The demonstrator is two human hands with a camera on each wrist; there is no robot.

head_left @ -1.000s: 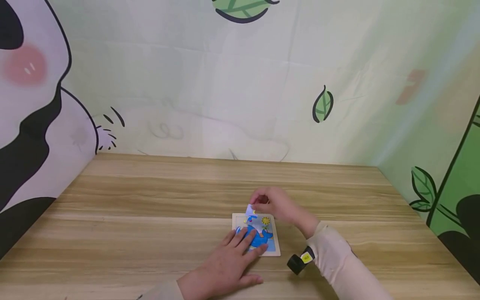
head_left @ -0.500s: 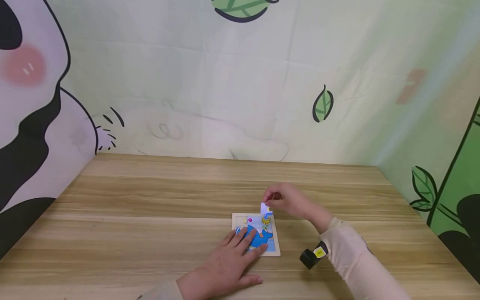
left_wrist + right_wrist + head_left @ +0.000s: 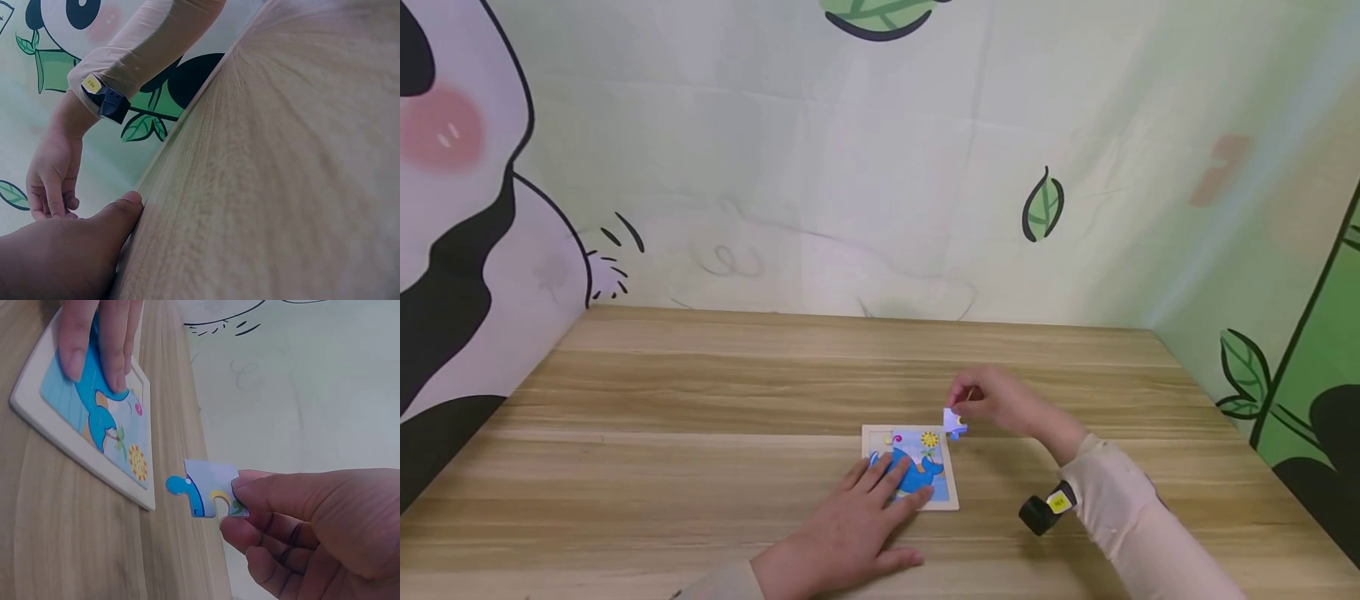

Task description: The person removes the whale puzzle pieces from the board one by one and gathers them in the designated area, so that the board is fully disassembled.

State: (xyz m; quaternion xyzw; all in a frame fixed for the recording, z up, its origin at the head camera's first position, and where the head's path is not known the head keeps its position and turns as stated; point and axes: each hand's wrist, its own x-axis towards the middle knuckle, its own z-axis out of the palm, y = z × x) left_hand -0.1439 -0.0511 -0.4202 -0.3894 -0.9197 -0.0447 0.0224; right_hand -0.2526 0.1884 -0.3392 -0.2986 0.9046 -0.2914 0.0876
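A small jigsaw puzzle [image 3: 953, 493] in a pale wooden frame lies on the table, showing a blue whale, a sun and a palm tree. My left hand [image 3: 853, 521] rests flat on its near left part, fingers spread, covering some of the picture. Just off the frame's far right corner, my right hand [image 3: 1003, 402] pinches a puzzle piece [image 3: 203, 487] between thumb and fingers, above the table. That piece is pale lilac with a blue knob and a yellow curve. In the left wrist view the puzzle is hidden behind my left hand [image 3: 59, 262].
The wood-grain table [image 3: 700, 392] extends around the puzzle on all sides. Behind it stands a wall covering [image 3: 790, 183] printed with a panda and leaves. A black wrist device [image 3: 1039, 512] with a yellow label sits on my right forearm, low over the table.
My right hand has carried the puzzle piece rightward, from over the frame's far edge to just past its far right corner. The left hand stays on the puzzle.
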